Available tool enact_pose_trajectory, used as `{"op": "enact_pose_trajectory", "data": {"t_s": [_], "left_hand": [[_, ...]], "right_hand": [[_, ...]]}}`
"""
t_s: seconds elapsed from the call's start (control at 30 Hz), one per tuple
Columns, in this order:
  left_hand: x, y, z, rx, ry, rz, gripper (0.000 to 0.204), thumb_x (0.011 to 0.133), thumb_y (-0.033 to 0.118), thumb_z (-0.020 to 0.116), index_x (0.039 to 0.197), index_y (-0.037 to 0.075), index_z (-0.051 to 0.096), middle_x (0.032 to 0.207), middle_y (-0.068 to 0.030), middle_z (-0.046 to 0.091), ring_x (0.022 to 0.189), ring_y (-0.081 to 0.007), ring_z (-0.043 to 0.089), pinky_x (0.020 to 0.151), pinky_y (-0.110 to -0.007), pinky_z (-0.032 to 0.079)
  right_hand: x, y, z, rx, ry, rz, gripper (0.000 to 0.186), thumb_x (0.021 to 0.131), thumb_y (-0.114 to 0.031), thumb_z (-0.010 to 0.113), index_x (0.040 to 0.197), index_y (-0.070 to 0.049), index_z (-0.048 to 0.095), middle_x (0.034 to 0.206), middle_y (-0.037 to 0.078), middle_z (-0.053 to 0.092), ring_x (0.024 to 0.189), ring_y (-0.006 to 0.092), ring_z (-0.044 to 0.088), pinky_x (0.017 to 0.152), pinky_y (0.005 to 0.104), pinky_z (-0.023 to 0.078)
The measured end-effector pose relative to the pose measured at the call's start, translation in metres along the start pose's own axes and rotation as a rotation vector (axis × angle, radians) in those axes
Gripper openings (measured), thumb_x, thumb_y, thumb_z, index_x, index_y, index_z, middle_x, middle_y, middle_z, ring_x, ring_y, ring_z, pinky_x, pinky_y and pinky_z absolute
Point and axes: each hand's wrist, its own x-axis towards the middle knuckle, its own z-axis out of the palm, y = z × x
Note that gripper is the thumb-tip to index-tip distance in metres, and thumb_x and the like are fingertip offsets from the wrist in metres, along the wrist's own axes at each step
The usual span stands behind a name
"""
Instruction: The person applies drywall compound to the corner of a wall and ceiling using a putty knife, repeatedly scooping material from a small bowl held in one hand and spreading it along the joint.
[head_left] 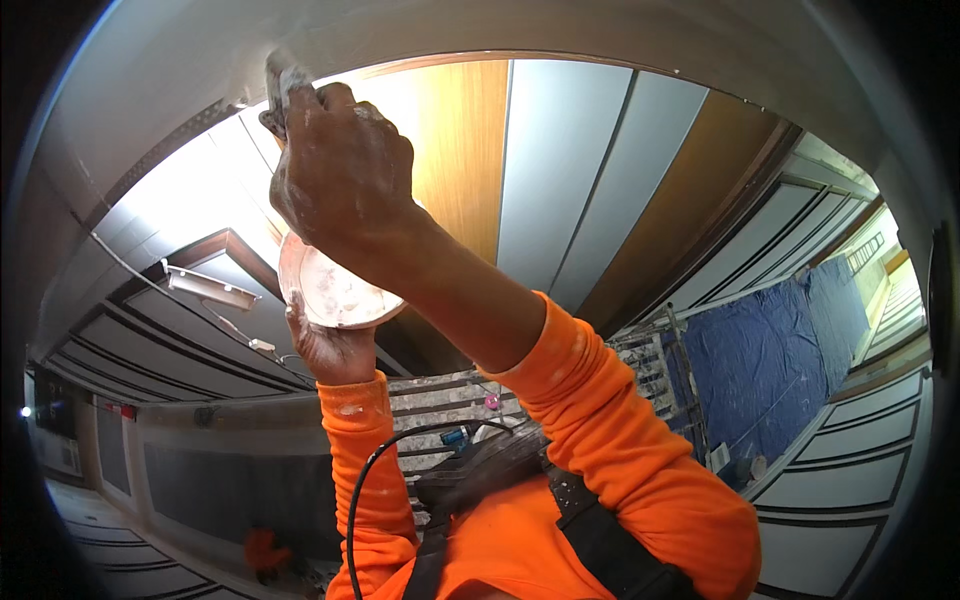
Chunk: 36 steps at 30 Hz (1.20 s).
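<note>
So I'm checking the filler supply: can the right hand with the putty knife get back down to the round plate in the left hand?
Probably yes. The right hand presses the putty knife to the white ceiling edge, and the round plate, held up by the left hand, sits just below its wrist with nothing between them.

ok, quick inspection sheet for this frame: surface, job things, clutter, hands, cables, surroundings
Surface: pale ceiling strip overhead, smooth where visible.
Job's things: putty knife pressed to the ceiling; round plate smeared with pale filler.
Clutter: spattered scaffold boards below.
Hands: right hand grips the knife; left hand holds the plate from under.
Cables: black cable along the left sleeve.
Surroundings: wood and grey ceiling panels, blue tarp, panelled walls, a person in orange far below.
</note>
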Motion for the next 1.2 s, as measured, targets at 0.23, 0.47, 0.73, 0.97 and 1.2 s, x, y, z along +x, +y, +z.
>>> {"op": "enact_pose_trajectory", "data": {"t_s": [0.23,0.47,0.73,0.97,1.2], "left_hand": [[-0.002,-0.005,0.011,-0.224,-0.030,-0.059,0.053,0.090,0.031,0.048,0.134,0.004,0.036,0.135,-0.0161,0.041,0.125,-0.0332,0.038,0.101,-0.055,0.031],[-0.005,-0.006,-0.005,-0.200,0.008,-0.058,0.053,0.087,0.029,0.052,0.129,0.000,0.038,0.124,-0.0152,0.051,0.114,-0.0283,0.051,0.094,-0.047,0.045],[-0.040,-0.036,0.020,0.120,0.173,0.091,0.049,0.080,0.012,0.063,0.122,-0.001,0.041,0.110,-0.0119,0.055,0.103,-0.0211,0.056,0.087,-0.037,0.050],[-0.043,-0.052,0.019,0.273,0.305,0.191,0.037,0.081,0.009,0.062,0.114,-0.003,0.048,0.107,-0.0114,0.057,0.099,-0.0209,0.057,0.088,-0.036,0.048],[-0.064,-0.055,-0.008,0.297,0.463,0.157,0.043,0.077,0.008,0.071,0.111,0.000,0.046,0.106,-0.0085,0.055,0.098,-0.0161,0.053,0.090,-0.031,0.041]], "right_hand": [[-0.080,0.075,-0.041,-0.047,-0.267,-0.727,0.022,0.076,-0.024,0.064,0.098,-0.021,0.065,0.094,0.005,0.063,0.094,0.0227,0.061,0.081,0.0379,0.049],[-0.104,0.150,-0.114,-0.379,-0.559,-0.700,0.022,0.074,-0.019,0.066,0.094,-0.009,0.066,0.101,0.010,0.064,0.098,0.0252,0.060,0.084,0.0419,0.047],[-0.068,0.093,-0.104,-0.605,-0.926,-0.317,0.023,0.070,-0.010,0.060,0.092,-0.006,0.067,0.088,0.013,0.067,0.078,0.0276,0.065,0.065,0.0354,0.053],[-0.068,0.078,-0.028,-0.635,-1.388,-0.447,0.020,0.062,-0.007,0.057,0.079,-0.003,0.067,0.070,0.017,0.063,0.066,0.0314,0.062,0.060,0.0383,0.050],[-0.055,0.118,0.043,0.052,-1.837,-0.227,0.022,0.055,-0.009,0.057,0.073,0.001,0.063,0.063,0.011,0.061,0.057,0.0245,0.057,0.056,0.0380,0.046]]}}
